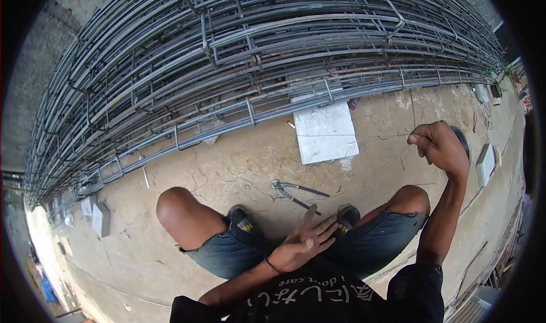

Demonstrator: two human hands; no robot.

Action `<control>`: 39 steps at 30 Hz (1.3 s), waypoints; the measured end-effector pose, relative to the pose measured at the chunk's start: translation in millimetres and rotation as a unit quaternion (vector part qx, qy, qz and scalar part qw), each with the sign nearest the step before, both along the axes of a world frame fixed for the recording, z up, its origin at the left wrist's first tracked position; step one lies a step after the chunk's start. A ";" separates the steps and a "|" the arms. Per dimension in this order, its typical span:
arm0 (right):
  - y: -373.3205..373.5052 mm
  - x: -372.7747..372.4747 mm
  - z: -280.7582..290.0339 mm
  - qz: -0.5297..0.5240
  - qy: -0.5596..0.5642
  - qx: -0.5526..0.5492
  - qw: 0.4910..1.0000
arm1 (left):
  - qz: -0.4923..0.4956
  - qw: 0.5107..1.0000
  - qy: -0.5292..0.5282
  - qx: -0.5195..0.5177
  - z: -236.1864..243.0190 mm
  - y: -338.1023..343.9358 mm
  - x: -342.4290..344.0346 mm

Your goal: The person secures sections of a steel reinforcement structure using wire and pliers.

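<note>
My right hand (438, 145) is raised at the right, its fingertips pinched on a thin binding wire (375, 136). The wire runs leftward from the fingers across a white flat slab (327, 143) on the ground. In front of my body, my left hand (298, 246) is open with its fingers spread, and nothing is seen in it. Just beyond its fingertips, a pair of end-cutting pincers (300, 188) lies on the concrete. The grey jaws point to the left, and the handles have yellow marks.
A long stack of rebar cages (256, 55) spans the far side. Bits of wire (242, 180) litter the concrete floor (187, 175). Pale blocks (100, 217) sit at the left, and another block (485, 165) stands right of my right forearm. My bent knees frame the work area.
</note>
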State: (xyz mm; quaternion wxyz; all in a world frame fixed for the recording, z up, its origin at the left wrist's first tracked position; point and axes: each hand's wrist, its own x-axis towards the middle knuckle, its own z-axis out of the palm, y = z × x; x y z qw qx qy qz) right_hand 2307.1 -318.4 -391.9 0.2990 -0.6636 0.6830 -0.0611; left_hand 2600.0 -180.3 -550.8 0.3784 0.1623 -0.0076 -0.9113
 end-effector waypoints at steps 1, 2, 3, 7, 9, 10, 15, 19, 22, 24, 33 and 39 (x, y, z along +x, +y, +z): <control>4.7 10.0 -2.6 0.025 0.000 -0.001 1.000 | 0.041 0.998 0.042 0.003 -0.7 0.5 -8.5; 10.7 18.3 -0.4 0.049 0.003 -0.007 0.999 | 0.086 0.995 0.017 0.043 -0.4 -11.5 -11.3; 19.3 24.8 2.0 0.079 -0.001 0.006 0.997 | 0.130 0.988 -0.008 0.082 0.0 -32.9 -13.1; 65.4 29.5 0.1 0.179 -0.064 -0.043 0.981 | 0.295 0.928 -0.173 0.148 1.2 -84.0 -9.2; 85.2 28.5 4.6 0.187 -0.118 0.011 0.975 | 0.331 0.897 -0.261 0.132 9.5 -95.0 0.9; 93.1 31.2 5.6 0.190 -0.094 0.059 0.976 | 0.346 0.878 -0.305 0.124 13.2 -99.2 7.8; 108.5 60.5 -18.8 0.268 -0.029 0.106 0.957 | 0.433 0.855 -0.283 0.025 24.5 -114.1 48.7; 71.5 71.4 -18.3 0.257 -0.068 -0.043 0.963 | 0.354 0.846 -0.382 -0.114 44.2 -119.7 38.4; 22.6 111.3 -16.2 0.106 -0.307 -0.068 0.943 | 0.286 0.777 -0.505 -0.245 51.8 -117.4 22.7; 2.6 143.7 -25.4 0.019 -0.428 -0.021 0.903 | 0.300 0.703 -0.555 -0.327 55.1 -117.1 9.8; -11.0 172.1 -49.6 -0.069 -0.461 -0.246 0.850 | 0.349 0.720 -0.488 -0.350 52.0 -132.7 6.8; -16.9 174.1 -71.9 -0.095 -0.545 -0.151 0.819 | 0.345 0.737 -0.477 -0.332 42.7 -126.2 -2.9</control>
